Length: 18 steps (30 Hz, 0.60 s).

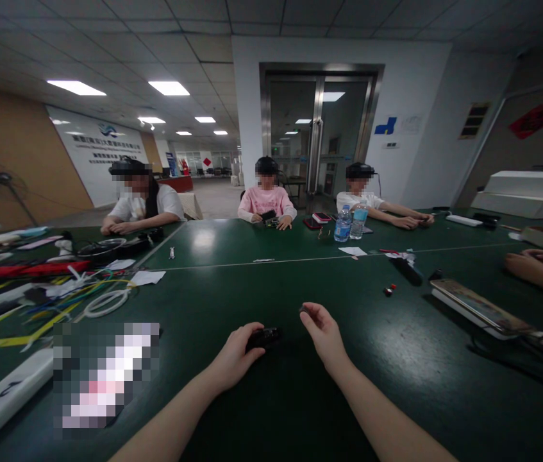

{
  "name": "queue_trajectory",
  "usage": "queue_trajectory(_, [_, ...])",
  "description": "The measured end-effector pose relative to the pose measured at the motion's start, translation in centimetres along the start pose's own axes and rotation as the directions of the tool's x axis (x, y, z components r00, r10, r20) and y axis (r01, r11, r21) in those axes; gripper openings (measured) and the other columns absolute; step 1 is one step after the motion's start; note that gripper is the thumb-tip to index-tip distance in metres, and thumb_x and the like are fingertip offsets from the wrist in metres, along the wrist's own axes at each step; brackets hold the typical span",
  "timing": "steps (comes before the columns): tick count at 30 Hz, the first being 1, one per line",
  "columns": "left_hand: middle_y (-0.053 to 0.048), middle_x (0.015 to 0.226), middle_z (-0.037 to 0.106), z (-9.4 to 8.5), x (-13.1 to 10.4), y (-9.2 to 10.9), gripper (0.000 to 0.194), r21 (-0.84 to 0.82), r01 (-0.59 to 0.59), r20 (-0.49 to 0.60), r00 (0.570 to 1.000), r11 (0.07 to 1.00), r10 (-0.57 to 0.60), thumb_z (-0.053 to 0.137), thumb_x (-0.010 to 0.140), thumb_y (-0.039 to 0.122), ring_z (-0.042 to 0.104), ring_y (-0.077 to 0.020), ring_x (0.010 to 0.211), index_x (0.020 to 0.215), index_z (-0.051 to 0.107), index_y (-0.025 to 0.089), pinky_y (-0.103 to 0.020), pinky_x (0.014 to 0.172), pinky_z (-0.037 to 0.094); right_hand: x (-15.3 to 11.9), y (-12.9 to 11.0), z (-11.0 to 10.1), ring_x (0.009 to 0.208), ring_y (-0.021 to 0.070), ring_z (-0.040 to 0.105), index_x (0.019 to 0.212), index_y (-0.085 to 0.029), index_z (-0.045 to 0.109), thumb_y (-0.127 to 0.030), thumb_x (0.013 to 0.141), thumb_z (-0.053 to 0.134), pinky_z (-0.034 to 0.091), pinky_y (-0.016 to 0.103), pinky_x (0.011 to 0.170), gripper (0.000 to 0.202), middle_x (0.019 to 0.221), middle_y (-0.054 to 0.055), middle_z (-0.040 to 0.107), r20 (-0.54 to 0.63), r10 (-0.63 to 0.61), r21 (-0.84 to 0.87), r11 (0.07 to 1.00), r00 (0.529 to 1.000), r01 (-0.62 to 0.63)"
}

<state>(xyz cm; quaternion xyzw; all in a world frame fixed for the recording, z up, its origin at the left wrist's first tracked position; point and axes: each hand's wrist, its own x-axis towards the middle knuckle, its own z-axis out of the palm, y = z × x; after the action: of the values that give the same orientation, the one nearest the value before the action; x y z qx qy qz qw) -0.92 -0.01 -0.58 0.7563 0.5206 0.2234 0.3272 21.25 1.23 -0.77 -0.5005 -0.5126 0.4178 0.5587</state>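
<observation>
My left hand is closed round the left end of a small black object, just above the green table. To the right of it, my right hand is raised with thumb and forefinger pinched on a small dark piece. A gap separates the piece from the black object. The details of both things are too small and dark to make out.
Cables and a white power strip lie at the left. Right of my hands are a small red-and-black item and a phone on a white block. Bottles stand farther back; people sit around the table.
</observation>
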Motion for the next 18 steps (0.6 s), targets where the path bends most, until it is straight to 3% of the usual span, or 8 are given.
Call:
queue_trajectory(7, [-0.005,0.123,0.050,0.2,0.1,-0.3,0.044,0.015,0.007,-0.004,1.000,1.000,-0.007,0.050,0.077,0.031,0.043,-0.0231,0.115,0.120,0.043,0.026,-0.039,0.097,0.035,0.5,0.8,-0.3,0.090,0.0191,0.057,0.093,-0.024,0.058,-0.037,0.072,0.060,0.045,0.033,0.079,0.025,0.092,0.002,0.061,-0.089,-0.021,0.051,0.998,0.996,0.026])
queue_trajectory(18, [-0.004,0.121,0.051,-0.1,0.0,0.3,0.044,0.019,0.030,0.015,0.999,0.999,-0.030,0.050,0.078,0.033,0.043,-0.0227,0.113,0.120,0.042,0.027,-0.038,0.096,0.036,0.6,1.1,-0.5,0.084,0.0180,0.056,0.094,-0.024,0.055,-0.041,0.074,0.056,0.047,0.032,0.075,0.026,0.090,0.001,0.058,-0.138,-0.005,0.079,0.997,0.990,0.016])
